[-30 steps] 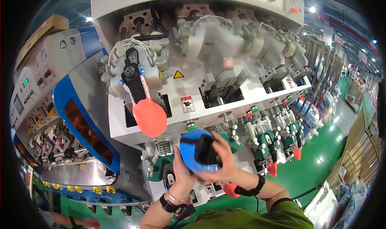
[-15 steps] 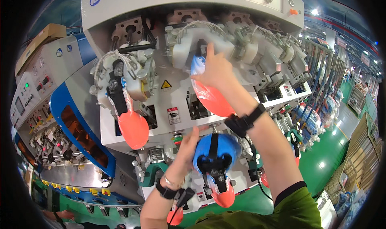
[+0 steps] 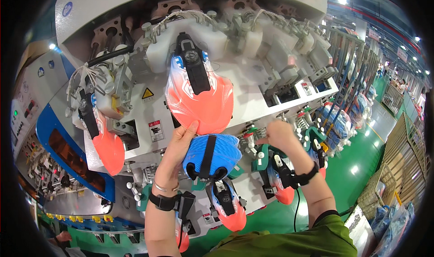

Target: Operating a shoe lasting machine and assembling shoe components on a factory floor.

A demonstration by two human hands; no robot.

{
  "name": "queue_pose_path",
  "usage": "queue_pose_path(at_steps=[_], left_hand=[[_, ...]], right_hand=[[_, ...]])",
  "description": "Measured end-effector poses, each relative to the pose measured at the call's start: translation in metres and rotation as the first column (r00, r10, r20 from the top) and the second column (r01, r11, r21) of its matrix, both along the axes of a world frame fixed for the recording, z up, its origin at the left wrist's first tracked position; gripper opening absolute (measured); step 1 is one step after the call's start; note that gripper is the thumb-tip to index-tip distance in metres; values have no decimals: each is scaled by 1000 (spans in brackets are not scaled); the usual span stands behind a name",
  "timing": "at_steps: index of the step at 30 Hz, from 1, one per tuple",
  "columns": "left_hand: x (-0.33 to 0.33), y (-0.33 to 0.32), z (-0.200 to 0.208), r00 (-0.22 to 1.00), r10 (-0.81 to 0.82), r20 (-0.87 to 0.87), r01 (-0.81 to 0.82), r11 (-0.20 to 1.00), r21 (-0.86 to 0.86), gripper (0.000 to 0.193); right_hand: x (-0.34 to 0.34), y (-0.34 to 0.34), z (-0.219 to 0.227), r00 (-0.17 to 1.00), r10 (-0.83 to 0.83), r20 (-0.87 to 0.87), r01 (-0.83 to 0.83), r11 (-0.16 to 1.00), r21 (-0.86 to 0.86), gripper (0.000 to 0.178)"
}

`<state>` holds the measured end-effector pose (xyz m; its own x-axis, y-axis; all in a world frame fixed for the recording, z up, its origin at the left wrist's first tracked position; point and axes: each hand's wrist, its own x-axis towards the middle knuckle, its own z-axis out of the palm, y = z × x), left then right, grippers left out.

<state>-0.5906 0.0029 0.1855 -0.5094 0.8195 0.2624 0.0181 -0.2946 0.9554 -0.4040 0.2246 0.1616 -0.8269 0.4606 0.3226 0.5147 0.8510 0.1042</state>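
1. Here at the white machine panel (image 3: 244, 105), the orange-toed shoe upper (image 3: 208, 108) is sitting in the second station from the left, its black holder (image 3: 197, 74) reaching up between white pad blocks (image 3: 160, 51).
2. Its long axis is running down the panel toward the person, slanting slightly right, with the toe pointing down.
3. The left hand (image 3: 177, 144) is clearly the nearer one! Its thumb is touching the toe's lower-left edge, so the shoe upper is lying up and to the right of that grip; whether the fingers are pinching or merely resting, I can't tell.
4. Directly below the toe, a blue textured heel (image 3: 221, 148) is showing, a black band (image 3: 207, 155) running down its middle. It's sitting just beside the left hand; I can't make out contact.
5. Over on the right, the right hand (image 3: 282, 136) is hovering well apart from that toe, blurred, fingers looking curled; how closed its grip is, I can't tell.
6. Nearest below it, a lower shoe upper (image 3: 285, 193) is hanging toe-down beside a green clamp (image 3: 261, 162).
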Motion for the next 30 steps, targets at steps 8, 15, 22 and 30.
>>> queue_pose_path(at_steps=[8, 15, 22, 30], left_hand=[[10, -1, -9, 992, 123, 32, -121, 991, -47, 30], [91, 15, -68, 852, 13, 523, -110, 982, 155, 48], [114, 40, -36, 775, -260, 576, 132, 958, 255, 39], [133, 79, -30, 940, -139, 310, 104, 986, 127, 35]], right_hand=[[4, -28, -43, 874, 119, -471, -201, 971, -128, 33], [41, -125, -61, 441, 272, -855, -742, 646, -177, 102], [48, -58, -13, 398, 129, -909, -675, 712, -195, 92], [8, 92, 177, 603, -74, -794, 132, 991, 9, 67]])
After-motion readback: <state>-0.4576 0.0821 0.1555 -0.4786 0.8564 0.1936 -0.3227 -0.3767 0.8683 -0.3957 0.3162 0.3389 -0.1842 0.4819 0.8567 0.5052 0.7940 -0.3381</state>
